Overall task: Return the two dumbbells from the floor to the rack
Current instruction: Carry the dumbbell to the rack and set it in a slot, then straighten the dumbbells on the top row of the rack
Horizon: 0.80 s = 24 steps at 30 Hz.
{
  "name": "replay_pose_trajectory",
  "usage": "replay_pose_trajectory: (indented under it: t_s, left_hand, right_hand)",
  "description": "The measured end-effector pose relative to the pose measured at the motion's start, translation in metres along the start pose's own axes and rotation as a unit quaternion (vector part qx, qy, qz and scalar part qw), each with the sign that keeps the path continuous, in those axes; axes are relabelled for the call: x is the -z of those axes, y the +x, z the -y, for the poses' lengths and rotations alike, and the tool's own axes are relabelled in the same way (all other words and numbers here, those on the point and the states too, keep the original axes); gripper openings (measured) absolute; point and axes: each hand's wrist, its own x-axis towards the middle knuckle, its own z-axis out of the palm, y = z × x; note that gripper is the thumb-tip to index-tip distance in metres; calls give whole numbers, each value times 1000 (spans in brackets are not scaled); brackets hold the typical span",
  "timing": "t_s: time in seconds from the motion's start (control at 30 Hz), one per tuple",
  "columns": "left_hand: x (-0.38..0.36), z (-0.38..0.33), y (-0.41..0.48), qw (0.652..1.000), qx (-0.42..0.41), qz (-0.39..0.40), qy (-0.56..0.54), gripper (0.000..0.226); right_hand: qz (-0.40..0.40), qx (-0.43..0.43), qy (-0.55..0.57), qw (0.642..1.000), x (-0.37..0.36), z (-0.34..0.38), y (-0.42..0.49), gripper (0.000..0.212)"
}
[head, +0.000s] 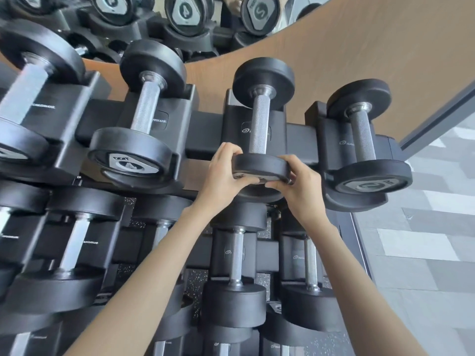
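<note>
Left hand [221, 173] and right hand [298, 186], fingers curled around near head of dumbbell [259, 129] (both gripping). Dumbbell resting in top-tier rack [205, 132] cradle, beside second dumbbell [365, 140].

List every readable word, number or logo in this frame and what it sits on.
"4": end cap of the rack dumbbell left of the hands.
"4": mirrored cap at top.
"5": mirrored cap at top.
Swirl logo: rightmost dumbbell's cap.
Cradle brand lettering: blurred, only partly legible.
Held dumbbell: cap covered by both hands.
</note>
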Motion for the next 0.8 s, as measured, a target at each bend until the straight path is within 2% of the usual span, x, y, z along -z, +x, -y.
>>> replay_pose_trajectory:
  t_s: [0.1, 0.23, 0.3, 0.47, 0.7, 0.8]
  left_hand:
    - [12, 8, 8, 999, 11, 20, -35, 43]
    - [23, 16, 16, 997, -20, 55, -45, 44]
    - [26, 14, 22, 996, -40, 66, -40, 45]
    - [23, 13, 16, 995, -92, 9, -31, 45]
    - [19, 23, 9, 994, -32, -27, -106, 44]
    - [20, 23, 15, 995, -56, 2, -80, 46]
  right_hand:
    - [1, -12, 29, 1000, 0, 2, 15, 51]
    - [8, -73, 86, 994, 8, -3, 20, 46]
    - [8, -78, 93, 993, 10, -4, 21, 44]
    - [-2, -75, 141, 987, 10, -5, 20, 46]
    - [10, -36, 70, 997, 7, 5, 25, 45]
    - [16, -38, 74, 996, 10, 4, 26, 44]
